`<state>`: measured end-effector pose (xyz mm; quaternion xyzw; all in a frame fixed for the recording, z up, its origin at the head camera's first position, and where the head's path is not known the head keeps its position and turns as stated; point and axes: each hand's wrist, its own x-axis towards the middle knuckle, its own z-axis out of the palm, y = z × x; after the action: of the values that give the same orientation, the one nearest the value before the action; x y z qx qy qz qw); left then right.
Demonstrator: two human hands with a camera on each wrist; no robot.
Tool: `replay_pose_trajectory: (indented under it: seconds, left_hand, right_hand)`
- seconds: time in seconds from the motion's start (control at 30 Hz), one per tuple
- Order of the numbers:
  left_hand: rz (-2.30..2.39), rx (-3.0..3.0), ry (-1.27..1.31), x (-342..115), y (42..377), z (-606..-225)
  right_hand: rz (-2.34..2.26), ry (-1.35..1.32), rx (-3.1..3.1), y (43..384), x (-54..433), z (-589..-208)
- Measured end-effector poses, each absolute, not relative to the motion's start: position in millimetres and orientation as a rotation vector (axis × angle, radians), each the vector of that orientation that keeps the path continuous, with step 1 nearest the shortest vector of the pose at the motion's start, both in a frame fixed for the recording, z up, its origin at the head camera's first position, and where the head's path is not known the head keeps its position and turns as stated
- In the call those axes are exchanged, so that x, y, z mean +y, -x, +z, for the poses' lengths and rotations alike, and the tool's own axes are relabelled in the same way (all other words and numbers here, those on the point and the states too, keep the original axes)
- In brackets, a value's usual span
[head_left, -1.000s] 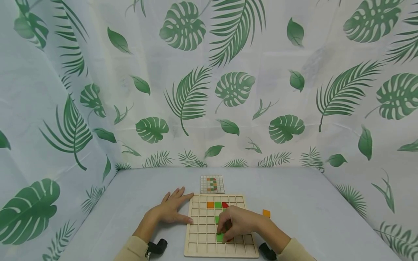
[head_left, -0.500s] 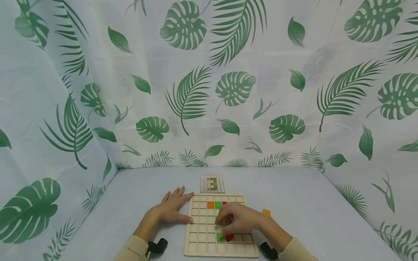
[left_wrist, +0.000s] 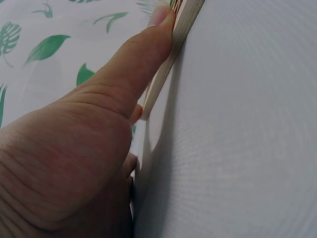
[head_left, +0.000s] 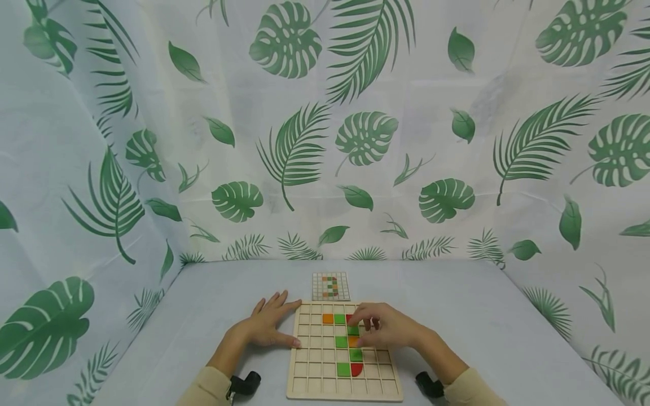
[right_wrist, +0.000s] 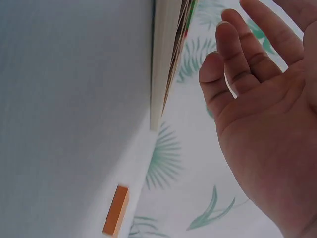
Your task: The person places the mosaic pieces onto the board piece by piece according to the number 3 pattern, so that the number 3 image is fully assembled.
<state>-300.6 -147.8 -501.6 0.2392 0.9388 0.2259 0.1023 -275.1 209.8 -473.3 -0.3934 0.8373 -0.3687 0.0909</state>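
Observation:
A wooden grid board (head_left: 310,386) lies on the table, with coloured tiles in some of its cells. My left hand (head_left: 266,327) is spread flat beside it, the thumb (left_wrist: 133,64) resting on the board's left edge. Over the right half hovers my right hand (head_left: 390,328), fingers loosely bent with nothing between them. Below its fingertips, an orange tile (head_left: 353,341) and a green tile (head_left: 352,331) show in the grid. Nearer me are another green tile (head_left: 356,355) and a red rounded tile (head_left: 357,369). The red tile in the top row is partly covered by the fingers.
A small pattern card (head_left: 330,286) lies just behind the board. On the table to the right is a loose orange tile (right_wrist: 116,210), seen in the right wrist view and hidden by the arm in the head view. Leaf-printed cloth (head_left: 355,225) surrounds the table.
My right hand has lifted from the lower cells and moved back and to the right, uncovering the green and red tiles there. The left hand stays in place.

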Motion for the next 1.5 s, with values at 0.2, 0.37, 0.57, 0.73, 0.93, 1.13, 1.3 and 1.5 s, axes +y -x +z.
replay_pose_trajectory:
  seconds: [0.2, 0.37, 0.57, 0.73, 0.93, 1.13, 1.3, 1.5]
  left_hand:
    - [0.671, 2.767, -0.707, -147.4, 299.7, -501.2]
    - [0.677, 2.765, -0.715, -147.3, 298.5, -500.6]
    - [0.691, 2.760, -0.723, -147.2, 297.7, -500.4]
    - [0.685, 2.762, -0.722, -147.6, 297.7, -500.9]
    - [0.684, 2.761, -0.726, -147.3, 298.0, -500.6]
    - [0.683, 2.762, -0.727, -147.2, 297.4, -500.2]
    - [0.686, 2.762, -0.729, -147.6, 297.5, -500.1]
    - [0.686, 2.762, -0.719, -147.8, 298.4, -500.6]
  right_hand:
    - [-1.105, 1.113, 2.526, 280.0, 226.5, -473.3]
    - [-1.087, 1.010, 2.577, 283.4, 236.3, -473.6]
    - [-1.073, 0.914, 2.620, 286.8, 244.5, -474.8]
    - [-1.071, 0.851, 2.640, 287.5, 250.3, -475.3]
    - [-1.096, 0.839, 2.639, 287.4, 256.9, -475.1]
    - [-1.104, 0.835, 2.637, 289.2, 264.2, -475.5]
    - [-1.084, 0.848, 2.651, 291.2, 269.8, -477.0]
    - [-1.069, 0.858, 2.656, 293.0, 278.3, -480.4]
